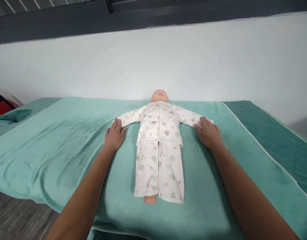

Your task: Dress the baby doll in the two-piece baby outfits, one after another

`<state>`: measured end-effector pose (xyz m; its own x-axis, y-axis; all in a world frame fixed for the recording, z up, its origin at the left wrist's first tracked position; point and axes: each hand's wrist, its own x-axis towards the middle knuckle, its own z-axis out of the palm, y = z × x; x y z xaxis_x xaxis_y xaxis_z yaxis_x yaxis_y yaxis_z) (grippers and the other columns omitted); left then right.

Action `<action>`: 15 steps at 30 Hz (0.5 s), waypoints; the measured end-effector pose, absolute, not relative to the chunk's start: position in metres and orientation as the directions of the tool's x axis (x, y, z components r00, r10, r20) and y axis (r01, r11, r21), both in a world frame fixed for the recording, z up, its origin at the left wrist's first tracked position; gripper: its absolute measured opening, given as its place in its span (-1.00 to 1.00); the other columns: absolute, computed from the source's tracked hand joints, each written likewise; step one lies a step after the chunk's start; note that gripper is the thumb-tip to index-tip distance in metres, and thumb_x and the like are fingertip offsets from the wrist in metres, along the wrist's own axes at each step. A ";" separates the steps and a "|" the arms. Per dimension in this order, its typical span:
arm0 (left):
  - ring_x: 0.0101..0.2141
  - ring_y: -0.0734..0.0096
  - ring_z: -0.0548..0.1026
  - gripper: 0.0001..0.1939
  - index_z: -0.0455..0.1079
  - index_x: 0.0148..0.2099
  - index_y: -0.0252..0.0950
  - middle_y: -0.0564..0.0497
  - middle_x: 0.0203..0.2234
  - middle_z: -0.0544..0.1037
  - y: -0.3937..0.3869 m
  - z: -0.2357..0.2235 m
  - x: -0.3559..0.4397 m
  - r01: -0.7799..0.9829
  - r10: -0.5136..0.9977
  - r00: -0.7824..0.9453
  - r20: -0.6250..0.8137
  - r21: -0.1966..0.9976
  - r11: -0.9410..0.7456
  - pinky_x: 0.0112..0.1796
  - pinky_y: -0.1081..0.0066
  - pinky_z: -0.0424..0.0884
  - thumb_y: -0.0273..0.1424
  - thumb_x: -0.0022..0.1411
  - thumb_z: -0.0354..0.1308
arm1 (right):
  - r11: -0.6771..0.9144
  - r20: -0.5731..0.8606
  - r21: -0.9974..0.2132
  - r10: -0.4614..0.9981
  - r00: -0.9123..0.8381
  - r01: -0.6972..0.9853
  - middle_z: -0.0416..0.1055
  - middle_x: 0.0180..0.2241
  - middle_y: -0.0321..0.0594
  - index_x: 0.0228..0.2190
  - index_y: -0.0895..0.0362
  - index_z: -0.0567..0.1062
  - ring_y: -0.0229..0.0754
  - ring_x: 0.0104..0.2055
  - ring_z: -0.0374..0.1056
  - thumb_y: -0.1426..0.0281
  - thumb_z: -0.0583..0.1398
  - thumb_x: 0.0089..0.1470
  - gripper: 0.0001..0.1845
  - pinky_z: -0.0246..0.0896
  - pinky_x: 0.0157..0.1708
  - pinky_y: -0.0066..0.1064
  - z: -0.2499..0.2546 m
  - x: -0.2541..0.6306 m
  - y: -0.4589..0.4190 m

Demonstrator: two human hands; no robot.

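Observation:
A baby doll (158, 95) lies on its back, its head toward the wall. It wears a white printed long-sleeved top (159, 121) and matching trousers (158, 170); one foot (150, 199) shows below a trouser leg, the other is hidden. Both sleeves are spread out sideways. My left hand (115, 135) rests open, fingers extended, on the cuff end of the sleeve at the left. On the opposite sleeve, near its cuff, my right hand (208, 133) lies flat with fingers stretched out. No doll hands are visible at the cuffs.
A green plush blanket (68, 143) covers the bed under the doll, with some wrinkles at left. Darker green cloth (273, 133) lies at right. Behind stands a white wall (153, 60). A red and black item (2, 106) sits at far left, above wood-look floor (21, 213).

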<state>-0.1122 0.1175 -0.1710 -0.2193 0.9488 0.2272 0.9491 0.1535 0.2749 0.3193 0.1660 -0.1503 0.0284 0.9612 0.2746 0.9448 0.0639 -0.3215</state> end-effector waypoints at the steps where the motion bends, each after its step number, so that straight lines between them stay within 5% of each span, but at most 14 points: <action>1: 0.43 0.05 0.00 -0.29 -0.10 0.51 -0.30 -0.21 0.46 -0.05 0.118 -0.171 -0.112 0.948 0.950 -0.225 0.218 0.274 0.162 0.34 -0.10 0.00 -0.07 0.46 -0.23 | 0.033 0.247 -0.314 0.968 0.048 0.949 0.10 0.38 0.11 0.31 0.22 0.20 0.18 0.40 0.05 0.10 -0.07 0.34 -0.33 -0.17 0.35 0.18 -0.150 0.319 0.166; 15: 0.43 0.11 -0.01 -0.30 -0.12 0.51 -0.25 -0.19 0.45 0.01 0.078 -0.172 -0.110 0.945 0.959 -0.226 0.173 0.279 0.172 0.34 -0.05 0.00 -0.06 0.47 -0.26 | -0.087 0.202 -0.333 0.966 0.162 0.939 -0.05 0.41 0.29 0.36 0.39 0.06 0.18 0.47 -0.11 0.01 -0.03 0.28 -0.13 -0.21 0.38 0.13 -0.157 0.322 0.133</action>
